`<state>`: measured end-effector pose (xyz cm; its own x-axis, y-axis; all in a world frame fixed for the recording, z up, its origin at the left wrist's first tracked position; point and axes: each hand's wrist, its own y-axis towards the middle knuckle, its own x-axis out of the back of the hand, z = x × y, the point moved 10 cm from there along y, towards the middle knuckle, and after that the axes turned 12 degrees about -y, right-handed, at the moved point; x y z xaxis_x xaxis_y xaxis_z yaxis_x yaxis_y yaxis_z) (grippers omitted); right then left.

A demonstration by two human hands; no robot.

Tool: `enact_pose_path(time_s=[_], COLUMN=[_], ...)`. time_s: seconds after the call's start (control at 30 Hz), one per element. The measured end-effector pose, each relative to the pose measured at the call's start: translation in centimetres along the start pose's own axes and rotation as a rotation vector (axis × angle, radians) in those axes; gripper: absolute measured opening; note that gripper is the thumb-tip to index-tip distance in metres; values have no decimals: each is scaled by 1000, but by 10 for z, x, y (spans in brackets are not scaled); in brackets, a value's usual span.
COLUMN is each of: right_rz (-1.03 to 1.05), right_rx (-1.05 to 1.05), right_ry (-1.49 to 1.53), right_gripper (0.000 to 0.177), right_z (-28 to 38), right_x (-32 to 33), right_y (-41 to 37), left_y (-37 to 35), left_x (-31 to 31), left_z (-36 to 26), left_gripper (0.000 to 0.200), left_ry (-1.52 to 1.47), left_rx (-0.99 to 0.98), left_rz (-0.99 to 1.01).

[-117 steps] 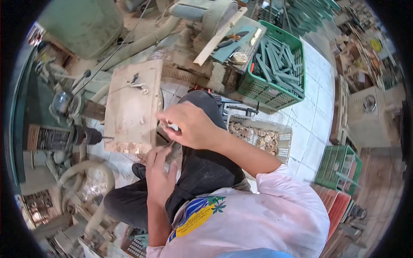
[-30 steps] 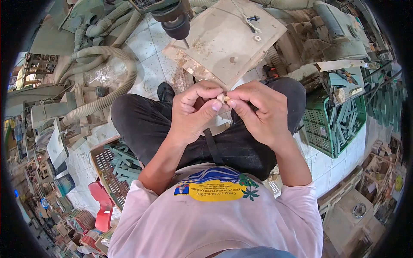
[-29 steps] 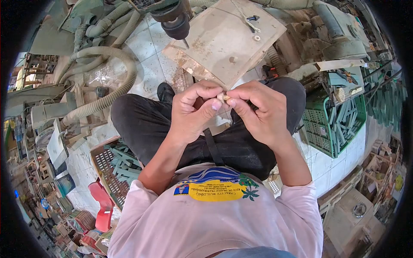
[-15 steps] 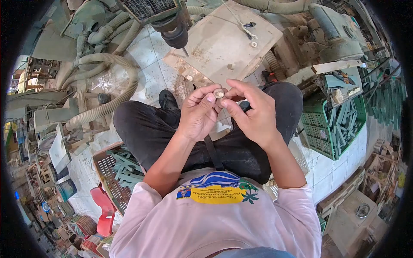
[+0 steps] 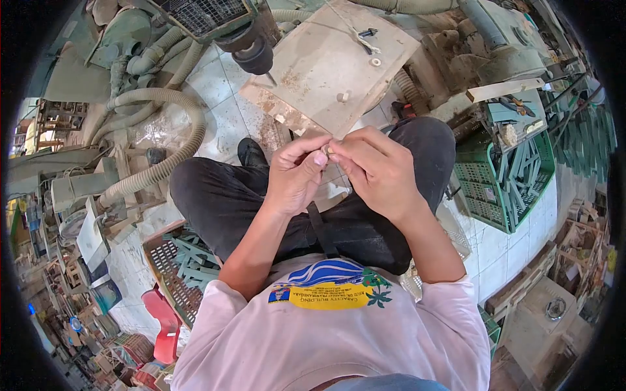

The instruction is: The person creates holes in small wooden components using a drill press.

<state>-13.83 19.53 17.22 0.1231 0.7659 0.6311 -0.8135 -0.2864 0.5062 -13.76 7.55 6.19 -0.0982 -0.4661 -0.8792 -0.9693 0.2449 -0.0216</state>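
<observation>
A small round beige piece [image 5: 327, 150] is held between my two hands over my lap, mostly hidden by fingertips. My left hand [image 5: 295, 174] pinches it between thumb and fingers. From the other side, my right hand [image 5: 379, 171] presses its thumb and index finger together at the piece; whether they grip it or a tiny separate part is hard to make out. Beyond my hands stands a drill press, its chuck [image 5: 254, 57] carrying a thin bit [image 5: 270, 79]. A pale ring [image 5: 375, 62] lies on the dusty board [image 5: 319, 72] beside a black chuck key [image 5: 368, 32].
A green crate [image 5: 482, 195] of grey-green strips stands to my right, with pliers [image 5: 518, 104] on a surface above it. At my left are another crate [image 5: 162, 260] of strips and a red plastic piece [image 5: 163, 326]. A ribbed hose [image 5: 195, 124] curves across the floor.
My right hand has closed in from beside the round piece, its thumb and index finger now pinching at it. The piece is more covered. The view has shifted slightly.
</observation>
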Motion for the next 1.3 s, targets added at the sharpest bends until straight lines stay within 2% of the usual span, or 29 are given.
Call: enact_pose_path(time_s=[0.07,0.17,0.27,0.37,0.43,0.47,0.53,0.57,0.6,0.7,0.77,0.9,0.97,1.03,1.1,1.17,1.2,1.3], right_rz=[23,68,8,70,223,219,448,480,426,186,329,475,452,84,174,13,9,-12], right_rx=[-20,-89,-73,-150,-133,-134,-129,-142,-212,14,-92,-99,-54,33,-100,-70,-104,-176], right_ry=[-5,15,44,61,59,52,202,175,159,-527,-677,-777,-772,-395,-92,49,159,217], right_gripper=[15,12,17,14,20,20,28,36,36,29,24,22,19,20,25,23,21,20], right_z=[-2,-10,-13,-25,-34,-39,-44,-57,-75,-130,-166,-201,-199,-165,-121,-90,-82,-59], right_x=[-2,-11,-11,-15,-25,-20,-32,-32,-30,-21,-37,-69,-68,-35,0,32,39,56], right_y=[-4,-10,-14,-14,-6,1,12,20,35,70,84,86,82,79,62,30,13,-37], left_y=[-2,-8,-12,-9,-2,3,11,12,12,10,7,6,11,15,17,19,21,25], left_x=[-7,13,30,33,36,37,27,34,40,42,39,40,41,28,16,-11,-15,-38], left_z=[-9,3,13,14,16,17,13,14,15,18,19,16,15,17,16,26,32,54], left_gripper=[23,28,27,25,24,22,22,22,22,23,23,23,22,26,28,29,30,31], left_ry=[94,104,74,133,134,140,169,134,101,161,162,169,126,133,173,71,76,108], left_rx=[-92,-61,-38,-67,-33,-8,-23,-14,-2,19,35,38,50,68,48,129,140,215], left_rz=[33,-40,-66,-84,-122,-159,-188,-217,-249,-303,-336,-373,-276,-196,-142,34,50,65])
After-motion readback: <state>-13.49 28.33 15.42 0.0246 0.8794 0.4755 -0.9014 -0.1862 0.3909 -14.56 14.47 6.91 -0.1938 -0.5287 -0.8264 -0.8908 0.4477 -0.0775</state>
